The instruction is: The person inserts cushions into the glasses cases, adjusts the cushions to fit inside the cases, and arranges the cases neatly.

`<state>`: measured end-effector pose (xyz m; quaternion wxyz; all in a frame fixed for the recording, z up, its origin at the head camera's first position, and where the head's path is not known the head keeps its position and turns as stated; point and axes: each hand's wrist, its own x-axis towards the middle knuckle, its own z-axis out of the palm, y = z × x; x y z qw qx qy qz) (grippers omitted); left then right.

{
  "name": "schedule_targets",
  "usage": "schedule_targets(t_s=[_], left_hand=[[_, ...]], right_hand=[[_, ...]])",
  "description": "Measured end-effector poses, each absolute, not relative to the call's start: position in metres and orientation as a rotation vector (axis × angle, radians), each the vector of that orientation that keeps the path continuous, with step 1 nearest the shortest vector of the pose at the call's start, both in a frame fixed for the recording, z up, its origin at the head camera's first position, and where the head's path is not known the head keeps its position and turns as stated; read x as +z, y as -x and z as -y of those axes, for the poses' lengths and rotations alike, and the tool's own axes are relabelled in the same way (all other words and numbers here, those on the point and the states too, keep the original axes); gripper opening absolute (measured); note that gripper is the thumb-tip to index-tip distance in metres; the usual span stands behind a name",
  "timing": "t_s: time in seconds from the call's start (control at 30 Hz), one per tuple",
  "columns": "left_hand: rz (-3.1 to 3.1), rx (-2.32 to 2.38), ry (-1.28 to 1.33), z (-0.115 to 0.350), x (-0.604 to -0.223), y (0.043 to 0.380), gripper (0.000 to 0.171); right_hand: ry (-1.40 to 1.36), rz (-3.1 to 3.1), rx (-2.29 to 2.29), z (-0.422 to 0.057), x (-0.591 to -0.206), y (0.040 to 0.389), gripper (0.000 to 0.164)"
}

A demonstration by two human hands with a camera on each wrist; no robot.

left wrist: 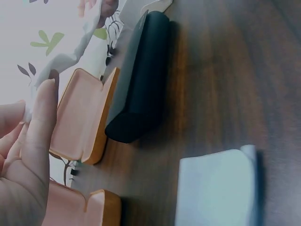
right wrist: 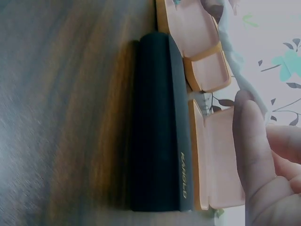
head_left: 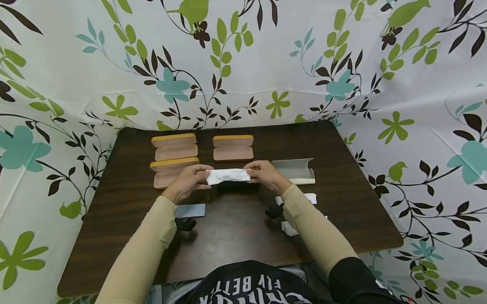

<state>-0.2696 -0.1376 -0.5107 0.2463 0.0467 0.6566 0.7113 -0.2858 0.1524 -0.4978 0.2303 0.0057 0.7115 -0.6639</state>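
My left hand (head_left: 191,180) pinches the left end of a soft white folded wrapper (head_left: 228,176), and my right hand (head_left: 266,174) pinches its right end. The wrapper stretches level between both hands above the table; anything inside it is hidden. Seen from the left wrist, it is a thin, wavy white strip (left wrist: 66,61) held between thumb and fingers. Close by on the table lies a dark eyeglass case (right wrist: 157,127) with gold lettering along its flap, mostly hidden by the wrapper in the head view. A folded pale blue cloth (head_left: 190,211) is beside my left forearm.
Toward the back stand open yellow eyeglass cases with pink lining, two at left (head_left: 176,151) (head_left: 164,179) and one in the middle (head_left: 233,153). An open grey-and-white case (head_left: 293,169) sits at right. White crumpled pieces (head_left: 311,198) lie near my right forearm on the brown table (head_left: 350,220).
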Motion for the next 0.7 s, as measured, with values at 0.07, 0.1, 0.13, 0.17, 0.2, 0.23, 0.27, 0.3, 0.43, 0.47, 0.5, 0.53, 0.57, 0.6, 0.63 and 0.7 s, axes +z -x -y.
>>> schedule_targets(t_s=[0.07, 0.1, 0.13, 0.17, 0.2, 0.23, 0.27, 0.3, 0.43, 0.47, 0.5, 0.53, 0.57, 0.6, 0.63, 0.7], left_hand=[[-1.792, 1.945, -0.128, 0.135, -0.51, 0.274, 0.037], [-1.796, 1.945, -0.133, 0.134, -0.51, 0.277, 0.038], [-1.796, 1.952, -0.126, 0.132, -0.509, 0.279, 0.037], [-1.798, 1.957, -0.117, 0.13, -0.509, 0.282, 0.036], [-1.796, 1.967, -0.11, 0.128, -0.509, 0.285, 0.036], [-1.796, 1.976, -0.1, 0.126, -0.509, 0.288, 0.036], [-1.793, 1.991, -0.083, 0.123, -0.508, 0.291, 0.036], [-1.791, 2.003, -0.076, 0.12, -0.508, 0.294, 0.037], [-1.788, 2.049, -0.022, 0.111, -0.508, 0.305, 0.044], [-1.792, 2.052, -0.005, 0.109, -0.508, 0.307, 0.045], [-1.796, 2.058, 0.019, 0.108, -0.507, 0.309, 0.046], [-1.799, 2.064, 0.044, 0.107, -0.507, 0.311, 0.046], [-1.805, 2.065, 0.066, 0.107, -0.506, 0.313, 0.046], [-1.81, 2.066, 0.084, 0.106, -0.505, 0.315, 0.045], [-1.809, 2.071, 0.1, 0.106, -0.505, 0.317, 0.044], [-1.809, 2.083, 0.127, 0.105, -0.503, 0.321, 0.042]], right_hand=[[-0.018, -1.967, -1.831, -0.155, -0.497, 0.29, 0.022], [-0.02, -1.977, -1.829, -0.157, -0.495, 0.292, 0.022], [-0.021, -1.985, -1.828, -0.158, -0.494, 0.294, 0.022], [-0.018, -1.991, -1.829, -0.159, -0.493, 0.297, 0.023], [-0.02, -1.999, -1.829, -0.161, -0.492, 0.3, 0.024], [-0.02, -2.01, -1.825, -0.162, -0.49, 0.303, 0.024], [-0.022, -2.016, -1.823, -0.164, -0.489, 0.306, 0.025], [-0.022, -2.026, -1.816, -0.165, -0.487, 0.31, 0.026], [-0.048, -2.032, -1.815, -0.168, -0.482, 0.322, 0.031], [-0.054, -2.031, -1.816, -0.168, -0.481, 0.325, 0.032], [-0.059, -2.031, -1.819, -0.168, -0.48, 0.327, 0.031], [-0.069, -2.029, -1.826, -0.168, -0.479, 0.33, 0.031], [-0.077, -2.03, -1.829, -0.167, -0.478, 0.332, 0.03], [-0.083, -2.036, -1.83, -0.167, -0.477, 0.335, 0.029], [-0.089, -2.039, -1.832, -0.166, -0.477, 0.337, 0.027], [-0.1, -2.046, -1.829, -0.164, -0.476, 0.343, 0.025]])
